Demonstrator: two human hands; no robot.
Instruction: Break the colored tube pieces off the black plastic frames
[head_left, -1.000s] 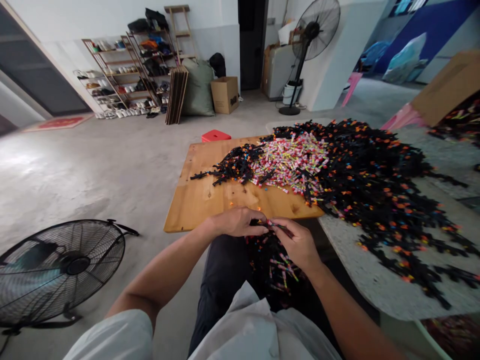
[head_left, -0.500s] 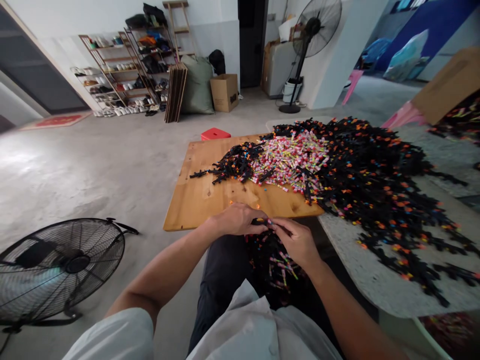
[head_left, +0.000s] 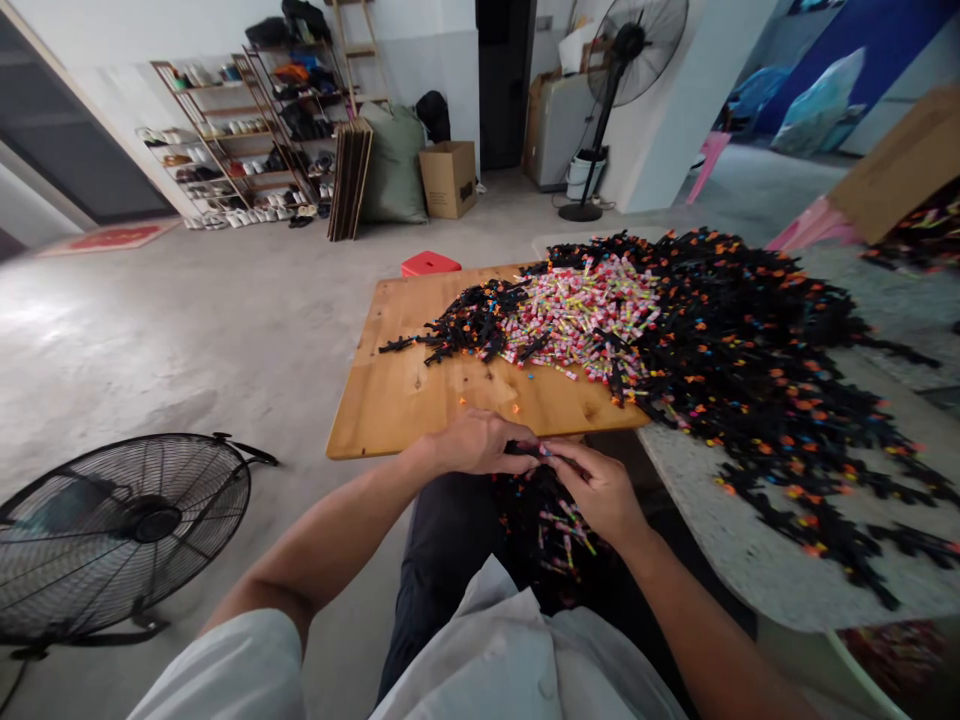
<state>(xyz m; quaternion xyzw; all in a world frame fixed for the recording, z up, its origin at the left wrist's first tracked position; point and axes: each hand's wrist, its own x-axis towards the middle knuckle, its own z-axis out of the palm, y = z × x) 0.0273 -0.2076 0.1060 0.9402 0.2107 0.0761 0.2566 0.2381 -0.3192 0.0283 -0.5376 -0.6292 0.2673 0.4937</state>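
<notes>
Over my lap, just past the front edge of the wooden board (head_left: 390, 400), my two hands meet at the fingertips. My left hand (head_left: 476, 442) is closed around a black toy gun, mostly hidden by the fingers. My right hand (head_left: 600, 490) pinches a small coloured tube (head_left: 543, 450) against it; its exact shape is too small to make out. Below the hands, more black toy guns and coloured tubes (head_left: 566, 535) lie in a dark heap. On the board sits a pile of pink, white and yellow tubes (head_left: 581, 310), with black toy guns (head_left: 750, 350) with orange tips heaped beside it.
A grey speckled tabletop (head_left: 697, 510) adjoins the board on the right. A black floor fan (head_left: 154, 520) stands at left, a red stool (head_left: 430, 263) behind the board. Farther back are shoe racks (head_left: 232, 140), a cardboard box (head_left: 448, 178) and a standing fan (head_left: 600, 130).
My hands stay together at the same spot, with only a slight shift of the fingers. The view has tilted a little.
</notes>
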